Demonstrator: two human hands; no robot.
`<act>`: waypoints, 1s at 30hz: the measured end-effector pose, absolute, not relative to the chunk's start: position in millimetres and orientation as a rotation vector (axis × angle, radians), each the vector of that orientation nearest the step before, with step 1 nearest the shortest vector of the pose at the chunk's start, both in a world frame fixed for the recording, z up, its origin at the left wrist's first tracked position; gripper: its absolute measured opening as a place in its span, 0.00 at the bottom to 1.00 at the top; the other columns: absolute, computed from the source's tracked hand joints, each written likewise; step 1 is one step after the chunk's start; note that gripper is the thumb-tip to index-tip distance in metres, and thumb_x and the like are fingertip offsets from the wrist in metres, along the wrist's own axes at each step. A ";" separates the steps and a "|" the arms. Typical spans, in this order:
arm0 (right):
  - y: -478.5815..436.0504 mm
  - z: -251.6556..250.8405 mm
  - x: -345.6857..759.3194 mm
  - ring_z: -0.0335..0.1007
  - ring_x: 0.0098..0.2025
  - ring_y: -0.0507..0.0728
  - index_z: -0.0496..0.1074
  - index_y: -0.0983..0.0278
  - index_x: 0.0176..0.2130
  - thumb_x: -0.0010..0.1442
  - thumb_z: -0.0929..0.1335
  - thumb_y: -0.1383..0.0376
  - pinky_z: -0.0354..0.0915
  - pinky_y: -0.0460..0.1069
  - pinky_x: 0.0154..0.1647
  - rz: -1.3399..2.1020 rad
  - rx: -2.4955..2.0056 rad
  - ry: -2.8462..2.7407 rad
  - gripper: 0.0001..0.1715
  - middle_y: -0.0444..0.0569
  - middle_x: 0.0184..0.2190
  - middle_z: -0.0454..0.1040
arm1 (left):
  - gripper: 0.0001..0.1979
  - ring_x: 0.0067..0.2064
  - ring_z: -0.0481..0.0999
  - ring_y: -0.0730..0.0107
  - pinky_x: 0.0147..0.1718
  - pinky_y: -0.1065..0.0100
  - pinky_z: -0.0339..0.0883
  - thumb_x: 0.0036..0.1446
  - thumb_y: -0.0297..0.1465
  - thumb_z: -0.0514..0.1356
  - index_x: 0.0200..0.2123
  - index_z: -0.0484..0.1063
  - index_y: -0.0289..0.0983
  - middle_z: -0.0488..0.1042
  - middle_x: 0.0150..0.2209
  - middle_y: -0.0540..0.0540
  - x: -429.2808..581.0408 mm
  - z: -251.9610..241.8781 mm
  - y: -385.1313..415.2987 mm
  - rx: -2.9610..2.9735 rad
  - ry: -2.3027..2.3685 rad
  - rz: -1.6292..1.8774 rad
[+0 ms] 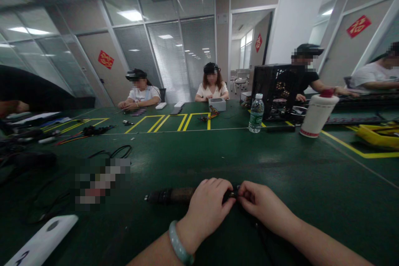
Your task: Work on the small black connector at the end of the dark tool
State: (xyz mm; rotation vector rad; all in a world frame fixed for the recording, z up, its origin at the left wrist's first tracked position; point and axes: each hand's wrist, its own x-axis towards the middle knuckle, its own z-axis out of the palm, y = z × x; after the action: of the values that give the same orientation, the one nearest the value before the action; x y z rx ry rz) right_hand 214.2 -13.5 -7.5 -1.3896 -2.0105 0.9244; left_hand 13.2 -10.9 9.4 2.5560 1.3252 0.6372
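Note:
On the green table, an electric screwdriver (179, 195) with a dark body and brownish grip lies sideways, its narrow metal tip pointing left. My left hand (207, 203), with a pale green bangle on the wrist, is closed over the right end of the screwdriver. Close beside it, my right hand (257, 199) is pinched at a small dark piece at that same end. The fingertips of both hands almost meet there. What exactly my right fingers hold is mostly hidden. A dark cord seems to run down below my right hand, though it is hard to make out.
A water bottle (256, 114) and a white cup (318, 116) stand beyond my hands. Black cables (121, 151) and a white device (42, 239) lie left. A black computer case (274, 89) and yellow tray (378, 135) are right. Several people sit around the table.

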 end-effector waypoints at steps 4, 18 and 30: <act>-12.6 -10.4 214.3 0.68 0.28 0.51 0.70 0.63 0.34 0.61 0.66 0.69 0.59 0.42 0.27 0.920 -1.386 -2.013 0.03 0.40 0.26 0.72 | 0.06 0.42 0.70 0.64 0.41 0.62 0.59 0.59 0.29 0.62 0.39 0.69 0.42 0.72 0.38 0.53 13.3 7.0 -9.8 2.565 1.324 0.642; -12.2 -10.7 215.2 0.69 0.28 0.51 0.70 0.62 0.34 0.62 0.66 0.68 0.60 0.43 0.28 0.914 -1.387 -2.029 0.04 0.40 0.26 0.73 | 0.06 0.42 0.70 0.65 0.42 0.63 0.59 0.60 0.28 0.60 0.41 0.69 0.42 0.72 0.40 0.53 13.7 10.4 -11.4 2.576 1.333 0.613; -10.4 -16.6 215.4 0.68 0.28 0.51 0.70 0.62 0.34 0.62 0.66 0.68 0.59 0.42 0.27 0.912 -1.390 -2.028 0.04 0.40 0.26 0.72 | 0.08 0.43 0.69 0.65 0.43 0.63 0.59 0.59 0.25 0.60 0.40 0.69 0.42 0.73 0.40 0.52 12.7 10.0 -10.6 2.580 1.262 0.636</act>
State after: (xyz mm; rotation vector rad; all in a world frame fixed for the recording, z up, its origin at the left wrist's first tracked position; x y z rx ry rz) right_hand 215.4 -10.4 -16.6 -1.3903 -2.0277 0.9124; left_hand 12.7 -10.6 10.0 2.5800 1.2618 0.6364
